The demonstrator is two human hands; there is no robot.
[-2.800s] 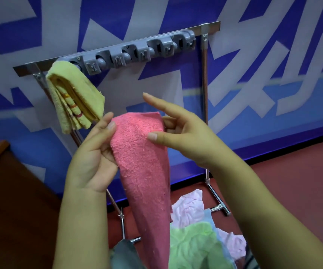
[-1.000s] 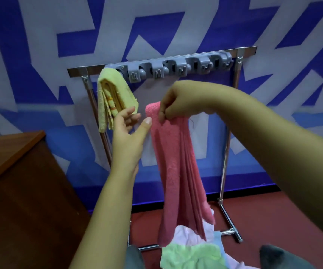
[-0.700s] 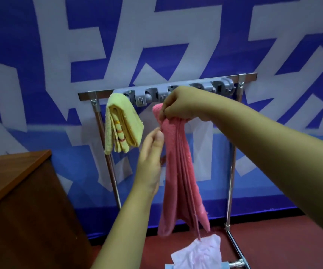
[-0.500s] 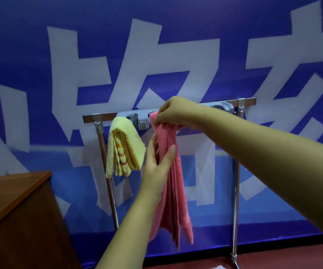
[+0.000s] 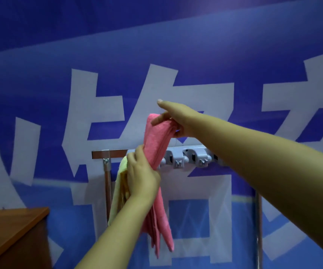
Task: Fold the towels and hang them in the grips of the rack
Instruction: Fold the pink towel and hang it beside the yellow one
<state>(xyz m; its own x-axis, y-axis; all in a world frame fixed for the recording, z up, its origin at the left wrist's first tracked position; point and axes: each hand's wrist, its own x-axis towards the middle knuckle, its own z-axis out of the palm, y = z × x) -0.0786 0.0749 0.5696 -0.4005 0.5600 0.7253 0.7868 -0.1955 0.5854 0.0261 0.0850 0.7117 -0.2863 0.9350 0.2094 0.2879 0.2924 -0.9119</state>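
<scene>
Two hands grip pink towel [image 5: 156, 140]: right hand [image 5: 173, 121] has raised its fold above rack [image 5: 185, 158]; left hand [image 5: 142, 175] now clamps it at the grips, insertion imminent.

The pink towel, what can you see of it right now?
The pink towel looks like soft terry cloth, folded lengthwise into a narrow band of several layers. The right hand pinches its folded top above the rack's grey grips; the left hand grips its middle. Its loose ends hang down, in front of the blue and white wall.
</scene>
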